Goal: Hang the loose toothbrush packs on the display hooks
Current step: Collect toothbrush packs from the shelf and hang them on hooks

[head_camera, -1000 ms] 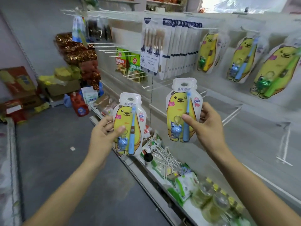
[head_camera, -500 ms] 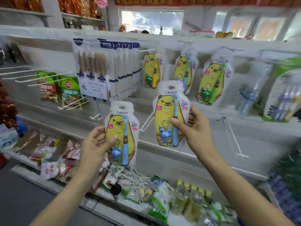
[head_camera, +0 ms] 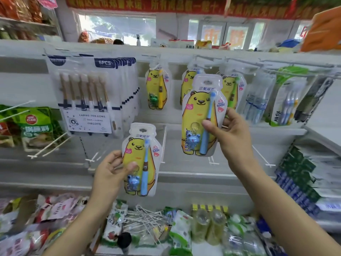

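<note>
The right hand [head_camera: 233, 133] holds one bear toothbrush pack [head_camera: 201, 115] up in front of the display wall, thumb pressed across the front of the card near the blue brush handle and the other fingers curled behind its right edge. The pack stands nearly upright, its hang hole at the top, and it overlaps the middle hanging bear pack [head_camera: 187, 84] on the wall behind it; whether the two touch cannot be told.

The left hand [head_camera: 110, 174] grips a second bear toothbrush pack [head_camera: 141, 159] lower down and to the left, thumb on the yellow bear above the blue frog charm, fingers wrapped behind the card's left edge. This pack is upright too and sits well below the row of hooks, in front of the grey shelf ledge [head_camera: 193, 174].

On the wall, a yellow-brush bear pack [head_camera: 156, 87] hangs left of the raised pack, and a green-brush bear pack [head_camera: 231, 89] hangs just beside it on the right. Further left hangs a row of 6PCS toothbrush packs [head_camera: 86, 97]; further right, adult toothbrush packs [head_camera: 284, 100]. Bare white display hooks [head_camera: 49, 145] jut out at lower left. Below the hands a lower shelf carries snack bags [head_camera: 55, 209] and a heap of loose white hooks [head_camera: 145, 218].
</note>
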